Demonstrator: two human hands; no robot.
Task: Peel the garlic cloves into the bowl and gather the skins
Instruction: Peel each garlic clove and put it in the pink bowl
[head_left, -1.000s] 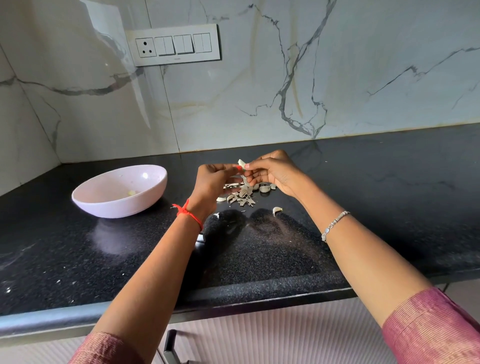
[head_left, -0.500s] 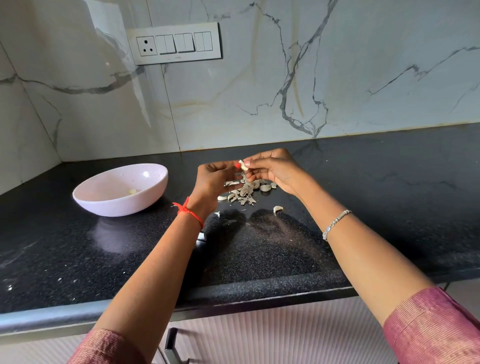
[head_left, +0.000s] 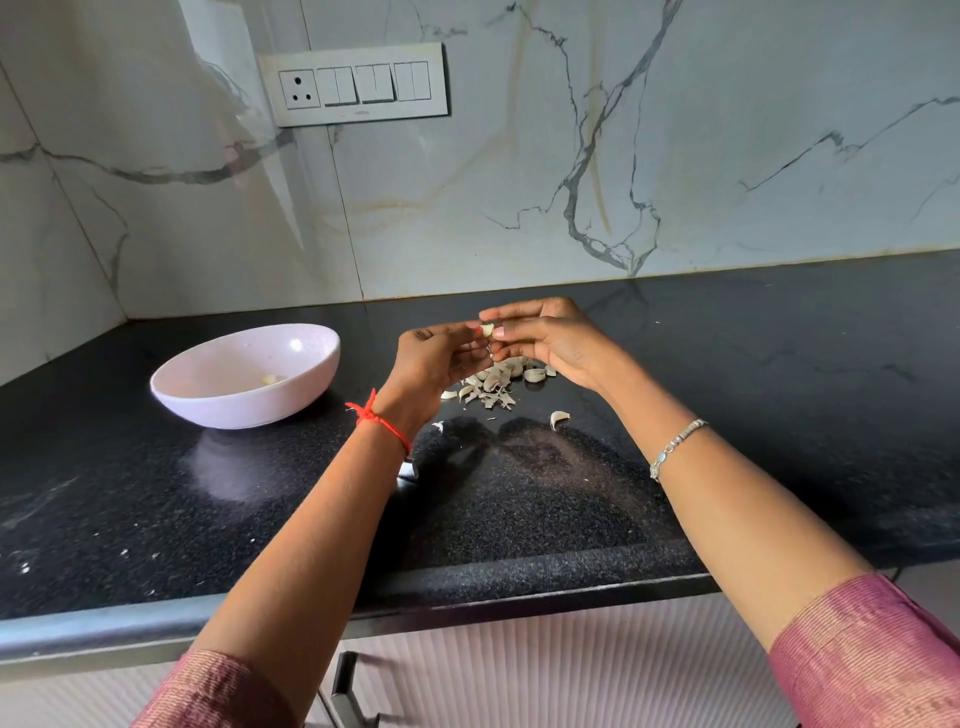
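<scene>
A: Black speckled stone counter (head_left: 727, 364). Where's the small pale garlic clove (head_left: 487, 329)?
B: Pinched between fingers (head_left: 457, 331) of left hand (head_left: 434, 358) and right hand (head_left: 550, 343), papery grey skins (head_left: 493, 384) just below. Likely light, slick; hold its ends.

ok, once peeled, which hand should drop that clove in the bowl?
Left, probably. Both the left hand and right hand pinch the small pale garlic clove, but the shallow pale pink bowl sits on the left hand's side.
</scene>
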